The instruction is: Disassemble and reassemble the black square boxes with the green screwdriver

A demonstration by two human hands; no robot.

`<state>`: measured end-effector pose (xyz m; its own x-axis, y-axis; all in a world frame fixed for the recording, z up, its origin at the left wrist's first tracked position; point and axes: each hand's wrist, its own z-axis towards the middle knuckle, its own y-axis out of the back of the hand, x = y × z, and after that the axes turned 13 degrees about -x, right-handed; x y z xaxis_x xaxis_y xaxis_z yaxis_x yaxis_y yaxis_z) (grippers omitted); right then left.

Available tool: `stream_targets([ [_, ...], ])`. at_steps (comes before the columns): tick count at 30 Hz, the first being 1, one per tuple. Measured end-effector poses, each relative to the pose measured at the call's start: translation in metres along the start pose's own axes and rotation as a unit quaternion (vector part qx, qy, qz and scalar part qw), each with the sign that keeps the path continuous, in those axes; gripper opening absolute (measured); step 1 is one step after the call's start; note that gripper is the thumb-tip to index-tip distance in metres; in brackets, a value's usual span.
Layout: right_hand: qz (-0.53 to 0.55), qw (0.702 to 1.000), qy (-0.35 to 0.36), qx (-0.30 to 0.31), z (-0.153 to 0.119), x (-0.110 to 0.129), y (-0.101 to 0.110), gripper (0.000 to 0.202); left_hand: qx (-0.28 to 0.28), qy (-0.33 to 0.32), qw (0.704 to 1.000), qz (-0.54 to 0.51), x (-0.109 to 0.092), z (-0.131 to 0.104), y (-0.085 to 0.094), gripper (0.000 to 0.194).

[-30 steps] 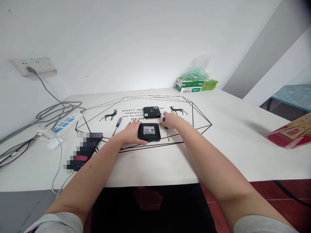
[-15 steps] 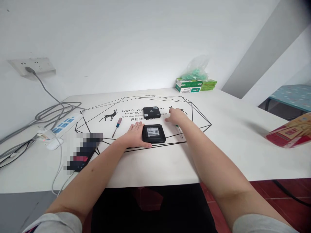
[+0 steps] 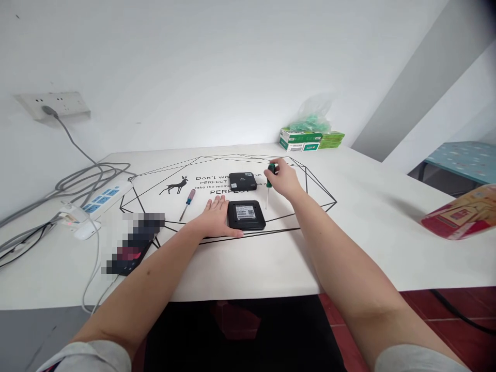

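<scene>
A black square device with a white label (image 3: 246, 215) lies on the white table (image 3: 248, 268). My left hand (image 3: 215, 219) rests flat at its left side, fingers spread, thumb along its near edge. Between the fingers of my right hand (image 3: 282, 178) is a green-handled screwdriver (image 3: 270, 178), its shaft pointing down, to the right of both black devices. Just behind the labelled device lies a second black box (image 3: 242, 181). Another screwdriver, with a blue and red handle (image 3: 189, 197), lies on the table left of my left hand.
Left of my arm are a blurred dark object (image 3: 135, 245), a power strip (image 3: 103, 200) and grey cables (image 3: 77, 175). Green boxes (image 3: 300, 138) under a plastic bag (image 3: 313, 116) stand at the back. A red and yellow package (image 3: 461, 213) lies far right.
My right hand has lifted the green screwdriver off the table and turned it so that it points down. My left hand has stayed beside the labelled device.
</scene>
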<state>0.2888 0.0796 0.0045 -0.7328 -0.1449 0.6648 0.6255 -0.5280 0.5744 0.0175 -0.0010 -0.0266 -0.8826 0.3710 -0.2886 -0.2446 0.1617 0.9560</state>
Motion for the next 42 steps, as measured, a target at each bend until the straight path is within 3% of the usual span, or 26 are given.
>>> stream_targets([
  [3,0.173,0.98,0.065,-0.076,-0.012,0.019,-0.003,0.042,-0.006,0.013,1.0,0.015,-0.007,-0.002,-0.001,0.144],
  [8,0.296,0.943,0.132,-0.076,-0.044,0.041,-0.022,0.047,-0.018,0.014,1.0,0.008,-0.016,-0.006,-0.006,0.14],
  [18,0.287,0.934,0.199,-0.078,-0.06,0.045,-0.029,0.043,-0.013,0.009,1.0,-0.001,-0.023,-0.007,-0.006,0.141],
  [23,0.277,0.935,0.199,-0.093,-0.059,0.046,-0.027,0.041,-0.012,-0.003,1.0,0.002,-0.019,-0.006,-0.004,0.146],
  [32,0.276,0.935,0.217,-0.053,-0.061,0.047,-0.028,0.042,0.0,-0.018,1.0,0.006,-0.014,-0.005,0.0,0.153],
  [42,0.29,0.932,0.215,-0.045,-0.065,0.054,-0.026,0.036,0.004,-0.041,0.999,0.009,-0.01,-0.003,0.002,0.149],
])
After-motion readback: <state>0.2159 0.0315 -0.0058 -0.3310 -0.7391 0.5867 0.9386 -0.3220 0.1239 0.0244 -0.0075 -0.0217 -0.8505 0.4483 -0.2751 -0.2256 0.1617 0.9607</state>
